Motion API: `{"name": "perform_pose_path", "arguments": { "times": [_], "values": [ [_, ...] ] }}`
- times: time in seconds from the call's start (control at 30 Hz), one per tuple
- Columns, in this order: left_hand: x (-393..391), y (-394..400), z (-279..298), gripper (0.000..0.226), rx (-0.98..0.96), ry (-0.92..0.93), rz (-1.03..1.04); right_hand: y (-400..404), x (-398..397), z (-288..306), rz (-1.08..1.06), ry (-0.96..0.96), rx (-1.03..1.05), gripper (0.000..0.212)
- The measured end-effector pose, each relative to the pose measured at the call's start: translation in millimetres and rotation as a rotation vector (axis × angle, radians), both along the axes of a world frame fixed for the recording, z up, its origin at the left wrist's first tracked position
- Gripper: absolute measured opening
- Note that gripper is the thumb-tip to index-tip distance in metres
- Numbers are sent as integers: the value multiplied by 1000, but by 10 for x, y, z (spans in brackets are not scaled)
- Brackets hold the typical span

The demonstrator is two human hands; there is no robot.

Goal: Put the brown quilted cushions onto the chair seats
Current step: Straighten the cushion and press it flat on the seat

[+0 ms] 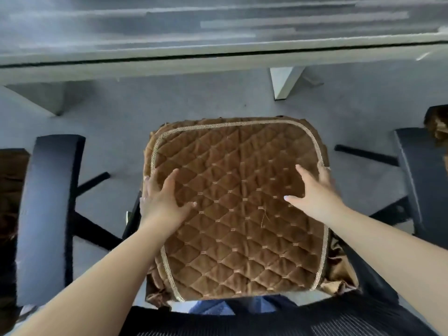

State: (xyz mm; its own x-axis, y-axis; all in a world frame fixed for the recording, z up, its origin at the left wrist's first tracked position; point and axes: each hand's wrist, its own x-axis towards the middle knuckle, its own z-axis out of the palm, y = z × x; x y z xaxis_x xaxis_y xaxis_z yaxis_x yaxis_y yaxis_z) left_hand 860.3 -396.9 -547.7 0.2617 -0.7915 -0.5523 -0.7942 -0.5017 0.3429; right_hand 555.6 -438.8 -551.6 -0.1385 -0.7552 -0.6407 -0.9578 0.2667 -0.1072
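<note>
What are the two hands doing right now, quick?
Left hand: open, lying flat on the brown quilted cushion near its left edge.
Right hand: open, flat on the cushion near its right edge.

You cannot see the chair seat itself: the brown quilted cushion (238, 207) covers it whole. Your left hand (161, 202) hides its fingertips over the cushion's left edge. A second brown cushion (437, 124) is cut off by the right edge, and another brown patch (11, 185) by the left. The desk (218, 57) above is smeared with blur, so nothing on it can be told.
</note>
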Motion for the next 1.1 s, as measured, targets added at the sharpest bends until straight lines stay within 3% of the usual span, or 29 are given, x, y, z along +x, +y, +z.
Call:
{"name": "perform_pose_path", "arguments": {
  "times": [0.1,0.17,0.33,0.6,0.7,0.83,0.93,1.1],
  "values": [
    [51,21,-310,110,93,-201,-80,3,-135,-189,133,179,12,97],
    [79,27,-436,117,114,-202,-68,-16,-188,-261,146,210,16,103],
    [110,57,-547,119,104,-133,-47,-80,-201,-350,25,86,-17,107],
    [18,290,-520,115,141,-168,-40,248,-296,-413,55,112,-98,101],
    [-72,253,-504,109,86,-250,-164,210,-206,-393,81,112,-118,100],
    [-378,113,-442,105,-32,-178,-452,137,176,-361,366,-5,-147,92],
    [-621,-84,-475,113,4,-179,-576,69,510,-470,482,-48,-76,96],
    [-724,-293,-620,109,138,-271,-638,-41,669,-681,491,26,5,98]
  ]
}}
